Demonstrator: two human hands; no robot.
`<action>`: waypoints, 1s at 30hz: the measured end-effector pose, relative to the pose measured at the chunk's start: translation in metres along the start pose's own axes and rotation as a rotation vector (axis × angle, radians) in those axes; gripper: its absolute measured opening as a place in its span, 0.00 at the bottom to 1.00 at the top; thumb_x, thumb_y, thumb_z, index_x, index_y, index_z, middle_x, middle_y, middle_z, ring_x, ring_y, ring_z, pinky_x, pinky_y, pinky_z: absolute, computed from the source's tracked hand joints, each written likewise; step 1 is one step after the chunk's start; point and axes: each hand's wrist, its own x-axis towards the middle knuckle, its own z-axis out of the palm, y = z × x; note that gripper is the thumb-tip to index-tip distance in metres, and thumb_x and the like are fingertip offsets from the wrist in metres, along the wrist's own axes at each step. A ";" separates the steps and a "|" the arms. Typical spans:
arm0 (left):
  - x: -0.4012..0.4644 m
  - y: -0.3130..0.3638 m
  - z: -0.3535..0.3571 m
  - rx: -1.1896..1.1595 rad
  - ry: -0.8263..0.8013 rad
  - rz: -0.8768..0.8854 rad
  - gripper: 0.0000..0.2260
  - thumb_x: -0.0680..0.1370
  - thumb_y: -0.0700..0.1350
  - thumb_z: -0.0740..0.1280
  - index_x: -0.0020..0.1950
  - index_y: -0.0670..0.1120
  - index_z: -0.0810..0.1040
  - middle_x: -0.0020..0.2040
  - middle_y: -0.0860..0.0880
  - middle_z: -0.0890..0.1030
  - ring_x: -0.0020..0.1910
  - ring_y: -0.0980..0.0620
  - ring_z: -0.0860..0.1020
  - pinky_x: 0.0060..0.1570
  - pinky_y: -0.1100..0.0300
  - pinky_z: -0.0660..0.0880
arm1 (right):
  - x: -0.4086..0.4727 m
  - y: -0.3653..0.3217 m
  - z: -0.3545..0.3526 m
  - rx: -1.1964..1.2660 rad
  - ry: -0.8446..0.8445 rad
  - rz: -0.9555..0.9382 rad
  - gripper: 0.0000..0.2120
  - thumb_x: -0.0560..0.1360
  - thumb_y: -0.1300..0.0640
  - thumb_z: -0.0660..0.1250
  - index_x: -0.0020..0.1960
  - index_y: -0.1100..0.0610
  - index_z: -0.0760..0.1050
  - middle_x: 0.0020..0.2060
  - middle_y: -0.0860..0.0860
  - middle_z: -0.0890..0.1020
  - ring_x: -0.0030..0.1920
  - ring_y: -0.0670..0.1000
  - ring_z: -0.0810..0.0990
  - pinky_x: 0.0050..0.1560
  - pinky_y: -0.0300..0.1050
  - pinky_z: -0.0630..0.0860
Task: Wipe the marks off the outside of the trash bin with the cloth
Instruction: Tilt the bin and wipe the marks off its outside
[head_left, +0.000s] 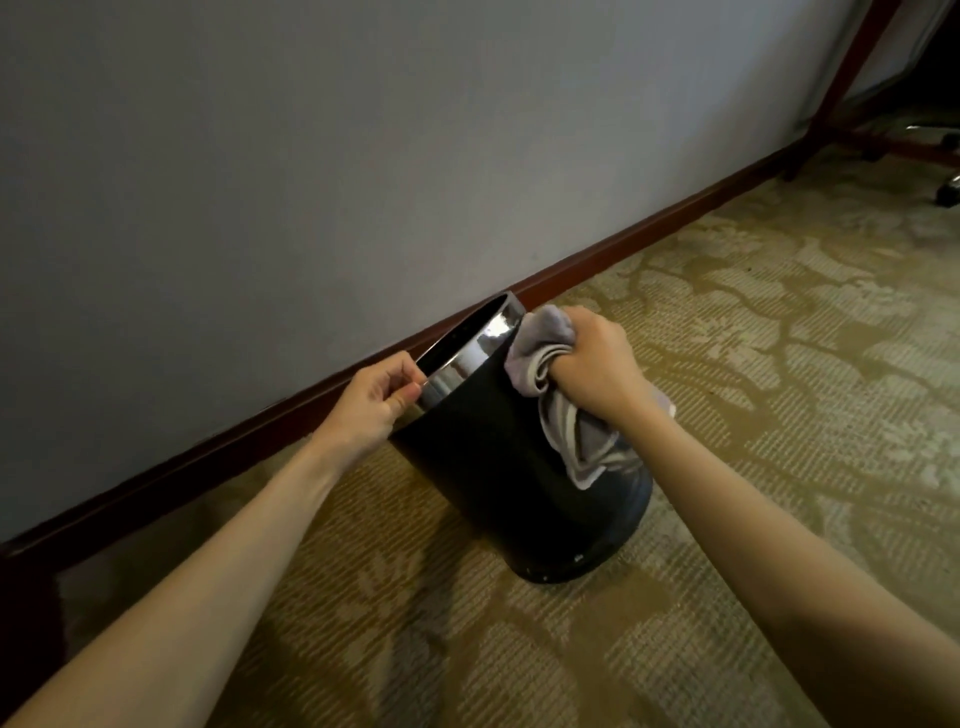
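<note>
The black trash bin (498, 467), tilted on the carpet (727, 364) by the wall, is pinched at its rim by the left hand (371, 405) while the cloth (550, 384) is clenched against its side by the right hand (597, 358), so a slipping pinch might topple it

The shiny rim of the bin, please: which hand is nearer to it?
Left. The left hand pinches the rim itself, while the right hand grips the cloth against the bin beside the rim.
</note>
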 end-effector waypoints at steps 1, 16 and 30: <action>0.000 -0.001 -0.002 -0.010 0.004 -0.013 0.13 0.80 0.40 0.60 0.39 0.53 0.76 0.39 0.51 0.81 0.40 0.53 0.80 0.43 0.56 0.75 | 0.002 0.003 0.002 0.021 0.005 0.022 0.12 0.67 0.65 0.60 0.48 0.56 0.76 0.45 0.53 0.82 0.49 0.56 0.79 0.50 0.56 0.77; 0.009 -0.002 -0.001 -0.011 -0.034 -0.005 0.14 0.80 0.39 0.61 0.39 0.55 0.76 0.38 0.52 0.81 0.40 0.53 0.80 0.43 0.57 0.75 | 0.031 0.027 -0.012 0.046 -0.011 0.191 0.07 0.69 0.63 0.62 0.36 0.54 0.76 0.33 0.51 0.80 0.36 0.50 0.78 0.34 0.44 0.73; 0.011 0.012 0.001 0.040 -0.143 0.015 0.13 0.80 0.40 0.61 0.39 0.53 0.76 0.38 0.51 0.79 0.40 0.52 0.79 0.43 0.60 0.75 | 0.011 0.093 -0.022 0.090 -0.098 0.529 0.10 0.70 0.66 0.61 0.48 0.68 0.78 0.42 0.61 0.81 0.48 0.59 0.80 0.49 0.53 0.77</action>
